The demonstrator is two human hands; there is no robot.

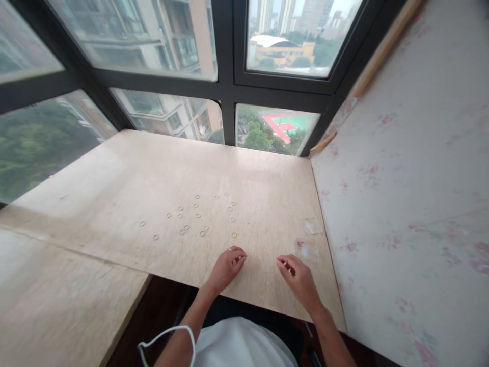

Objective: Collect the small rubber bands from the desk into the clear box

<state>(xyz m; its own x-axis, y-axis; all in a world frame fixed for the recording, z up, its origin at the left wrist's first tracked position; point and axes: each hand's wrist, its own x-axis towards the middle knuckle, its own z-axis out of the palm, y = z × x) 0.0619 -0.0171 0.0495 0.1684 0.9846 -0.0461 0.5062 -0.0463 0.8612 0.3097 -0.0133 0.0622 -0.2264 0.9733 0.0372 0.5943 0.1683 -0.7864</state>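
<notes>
With the floral wall [401, 168] as landmark, the small thin rings [236, 235] lie flat on the table [267, 193], well apart from it, mostly spaced, which probably keeps each easy to pick out. Two clear plastic bags [313, 226] sit just beside it, seemingly out of the way. The left hand [227, 267], farther from it, and the right hand [301, 283], nearer, both have fingertips pinched together; whether either grips anything, I cannot tell.

Bare board [263, 188] between hands, open beyond. Left: scattered rings [198, 215]. Right: clear plastic [312, 226], then wall [401, 204].
</notes>
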